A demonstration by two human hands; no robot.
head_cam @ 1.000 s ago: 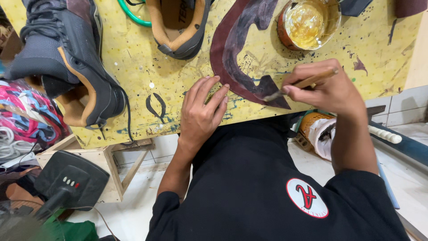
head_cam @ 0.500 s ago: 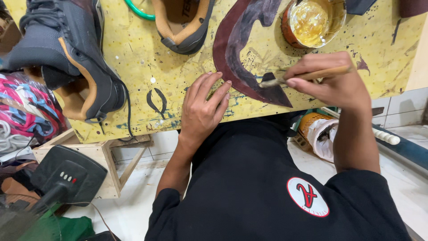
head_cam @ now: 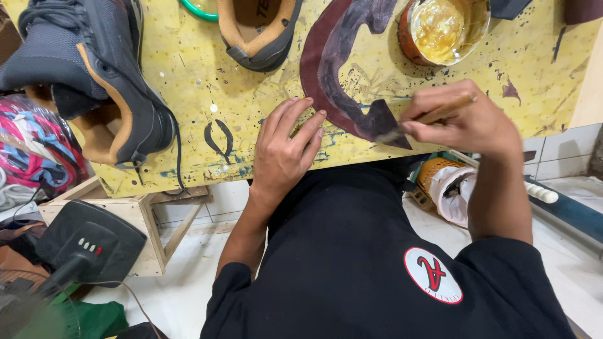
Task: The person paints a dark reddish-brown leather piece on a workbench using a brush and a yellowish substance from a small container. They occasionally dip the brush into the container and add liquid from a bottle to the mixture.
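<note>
A thin brush [head_cam: 440, 113] is being pinched between the closed fingers of the right hand [head_cam: 465, 122], its tip on the curved maroon leather piece [head_cam: 333, 69] lying on the yellow workbench [head_cam: 188, 69]. The piece's inner edge is being pressed by the left hand [head_cam: 286, 150], fingers flat and slightly spread. A glue tin [head_cam: 440, 28] is standing just beyond.

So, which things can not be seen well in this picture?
Head view:
- Brush: its tip is blurred, its handle partly inside the right hand.
- Glue tin: top edge cuts its rim.
- Dark leather piece: left hand fingertips cover its edge.
- Grey shoe: cut off at the top.
</note>
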